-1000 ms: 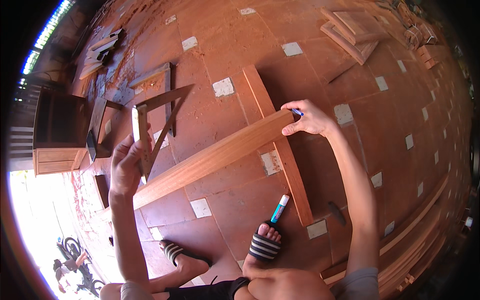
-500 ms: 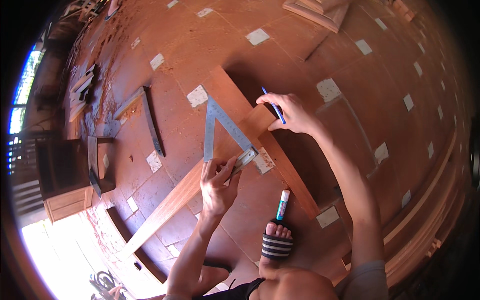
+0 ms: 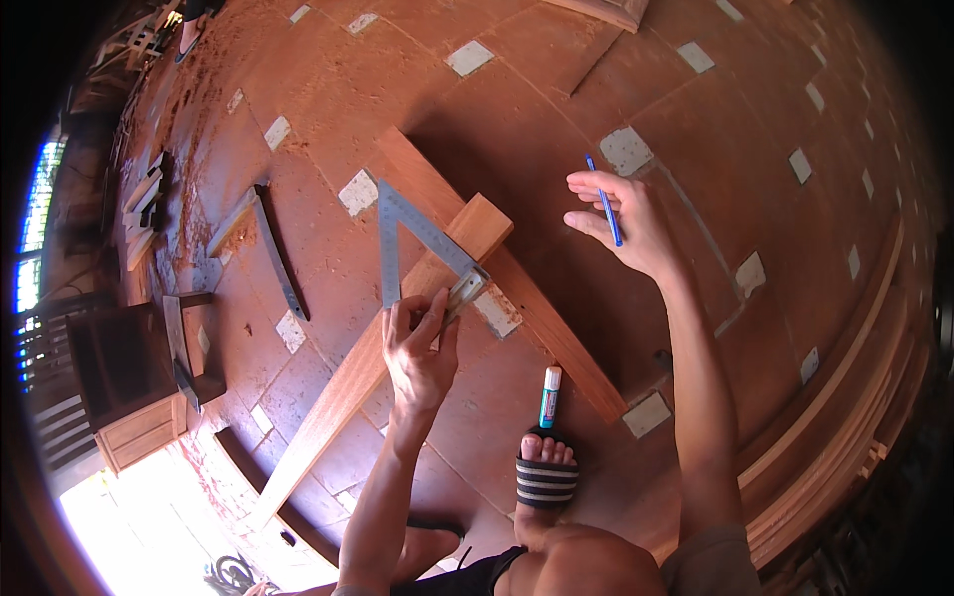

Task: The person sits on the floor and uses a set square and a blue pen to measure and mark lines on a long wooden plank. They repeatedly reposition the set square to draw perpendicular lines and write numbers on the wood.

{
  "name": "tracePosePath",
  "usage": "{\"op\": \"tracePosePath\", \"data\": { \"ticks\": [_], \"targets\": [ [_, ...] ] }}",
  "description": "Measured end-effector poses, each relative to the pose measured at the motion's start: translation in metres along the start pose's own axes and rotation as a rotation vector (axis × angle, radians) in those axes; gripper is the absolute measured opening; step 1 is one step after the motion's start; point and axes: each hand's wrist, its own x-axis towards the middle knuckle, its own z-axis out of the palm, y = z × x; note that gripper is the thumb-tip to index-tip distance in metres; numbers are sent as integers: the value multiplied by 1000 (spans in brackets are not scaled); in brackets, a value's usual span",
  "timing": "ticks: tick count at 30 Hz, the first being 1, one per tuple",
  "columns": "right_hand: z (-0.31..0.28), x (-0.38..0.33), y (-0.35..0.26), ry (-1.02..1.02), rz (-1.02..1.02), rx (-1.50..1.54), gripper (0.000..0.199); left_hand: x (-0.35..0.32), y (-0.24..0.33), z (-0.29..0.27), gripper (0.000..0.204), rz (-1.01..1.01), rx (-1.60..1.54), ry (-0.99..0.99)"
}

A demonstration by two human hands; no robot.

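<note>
My left hand [image 3: 421, 358] is closed on a grey metal carpenter's square [image 3: 430, 238] with a triangular outline, its fingers at the stock end. The square lies across a long wooden board [image 3: 333, 412], which slants from the lower left up to its end in the middle. That board rests crosswise on a second wooden beam [image 3: 561, 333] on the floor. Away from the wood, to the right, my right hand [image 3: 631, 223] holds a blue pen [image 3: 604, 202] between thumb and fingers, the fingers partly stretched out.
A white-and-teal tube [image 3: 550, 397] stands by my sandalled foot [image 3: 547, 472]. A dark-edged L-shaped wooden piece [image 3: 278, 253] lies to the left, near a small wooden cabinet [image 3: 139, 432]. Long planks [image 3: 825, 477] are stacked at the right. A wooden frame [image 3: 606, 12] lies at the far edge.
My right hand has left the board's end and moved right with the pen, uncovering that end. My left hand still holds the square on the board. The whole view has shifted slightly.
</note>
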Motion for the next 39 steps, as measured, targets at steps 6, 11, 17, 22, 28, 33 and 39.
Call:
{"op": "tracePosePath", "data": {
  "ticks": [6,11,17,22,28,33,39],
  "targets": [
    [-3,-12,-10,78,42,106,46,-1,-1,0,45,-40,-26,-25],
    [-3,-12,-26,113,17,225,46,0,-2,-1,45,-7,-14,-18],
    [32,-8,-43,55,74,433,47,0,-3,0,45,-19,-25,-22],
    [80,9,-57,-18,12,324,32,-1,-2,-1,46,-70,-54,-54],
    [100,18,-77,-19,-19,139,27,0,-3,-3,47,-62,-55,-75],
    [106,21,-78,9,-99,80,20,2,-2,-4,48,-41,-55,-78],
    [84,2,-91,-75,-102,-86,15,4,1,-6,49,-45,-41,-87]
  ]
}}
